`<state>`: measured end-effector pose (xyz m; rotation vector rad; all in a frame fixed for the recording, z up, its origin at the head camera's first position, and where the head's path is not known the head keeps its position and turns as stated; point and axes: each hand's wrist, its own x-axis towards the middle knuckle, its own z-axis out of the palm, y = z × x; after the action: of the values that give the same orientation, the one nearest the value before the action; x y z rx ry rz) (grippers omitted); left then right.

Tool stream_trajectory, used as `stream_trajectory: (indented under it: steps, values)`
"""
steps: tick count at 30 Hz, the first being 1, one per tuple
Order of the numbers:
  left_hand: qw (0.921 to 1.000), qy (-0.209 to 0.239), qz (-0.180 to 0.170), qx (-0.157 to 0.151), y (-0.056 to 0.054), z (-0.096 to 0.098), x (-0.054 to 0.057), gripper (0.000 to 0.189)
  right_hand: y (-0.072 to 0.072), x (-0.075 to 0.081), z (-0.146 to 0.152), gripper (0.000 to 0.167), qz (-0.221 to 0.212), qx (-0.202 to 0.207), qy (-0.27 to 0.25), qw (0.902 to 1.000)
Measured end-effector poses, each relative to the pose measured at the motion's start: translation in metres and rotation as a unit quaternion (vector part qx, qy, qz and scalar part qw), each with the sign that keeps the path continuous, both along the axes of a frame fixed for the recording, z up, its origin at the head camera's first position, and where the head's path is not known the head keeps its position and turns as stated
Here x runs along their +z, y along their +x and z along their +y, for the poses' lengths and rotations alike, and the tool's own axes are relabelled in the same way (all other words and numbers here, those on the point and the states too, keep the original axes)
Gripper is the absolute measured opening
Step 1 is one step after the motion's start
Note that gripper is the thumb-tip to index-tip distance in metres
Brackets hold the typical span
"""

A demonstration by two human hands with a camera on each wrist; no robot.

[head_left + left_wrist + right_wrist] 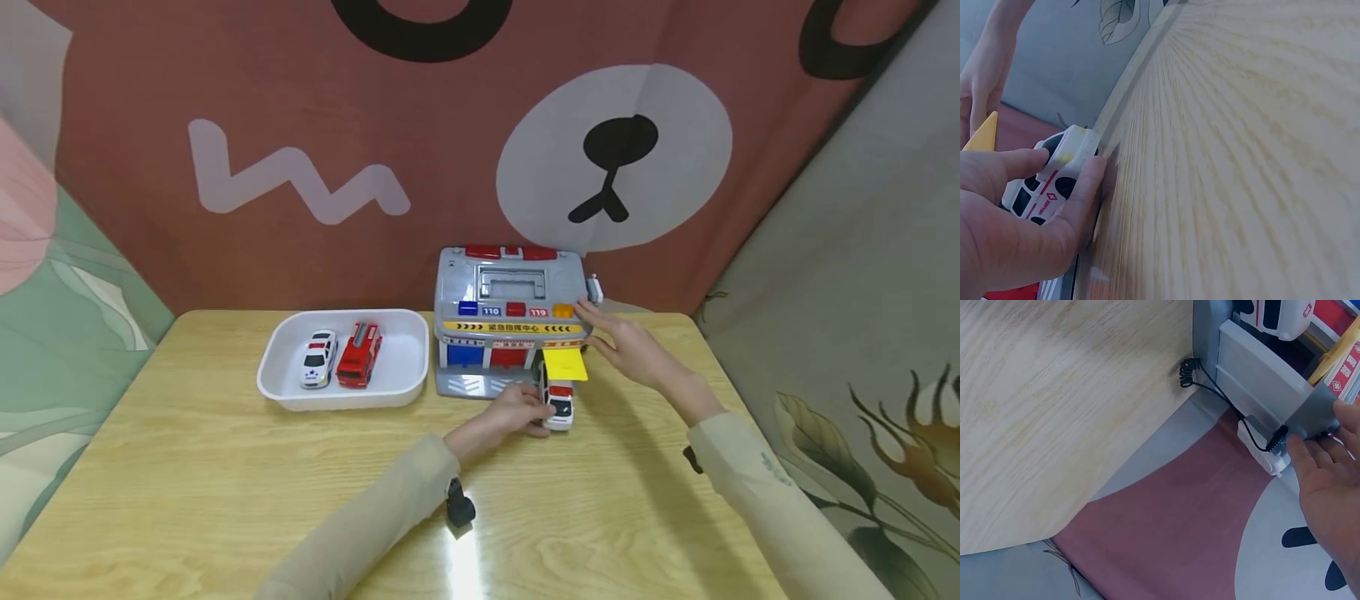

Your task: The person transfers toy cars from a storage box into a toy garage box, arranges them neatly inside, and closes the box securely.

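Note:
A white toy ambulance (559, 414) with a red top light sits partly under the raised yellow door (566, 365) of a grey toy rescue station (453, 292). My left hand (512, 412) pinches the ambulance near its front end; in the left wrist view the thumb is on its windshield side and a finger along its lower edge. Straight fingers of my right hand (637, 352) touch the station's right side, beside the orange button. The station's blue door (465, 355) and red door (508, 357) are down. The ambulance's rear is hidden under the yellow door.
Left of the station, a white tray (281, 392) holds a white police car (319, 358) and a red fire truck (359, 356). A white handset (1260, 450) with a coiled black cord hangs on the station's side. A patterned curtain stands behind the wooden table (225, 483).

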<state>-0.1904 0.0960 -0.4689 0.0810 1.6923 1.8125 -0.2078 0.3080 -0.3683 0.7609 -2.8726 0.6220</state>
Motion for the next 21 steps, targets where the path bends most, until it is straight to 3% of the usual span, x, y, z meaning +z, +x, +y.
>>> stream_trajectory:
  steps: [6, 13, 21]
  values:
    - [1.0, 0.005, 0.0, 0.007, -0.0024, 0.002, 0.0043, 0.033, 0.0005, 0.0035, 0.0011, 0.058, -0.002, -0.002, 0.004, 1.0]
    - [0.9995, 0.026, 0.003, 0.02, -0.0004, 0.0023, 0.001, 0.034, 0.0007, 0.0006, -0.0009, 0.058, -0.008, -0.014, -0.001, 0.9999]
    - [0.9981, 0.031, -0.005, 0.053, -0.0034, 0.0041, 0.0011, 0.026, 0.0003, 0.0011, -0.0018, 0.056, -0.012, -0.018, -0.006, 0.9998]
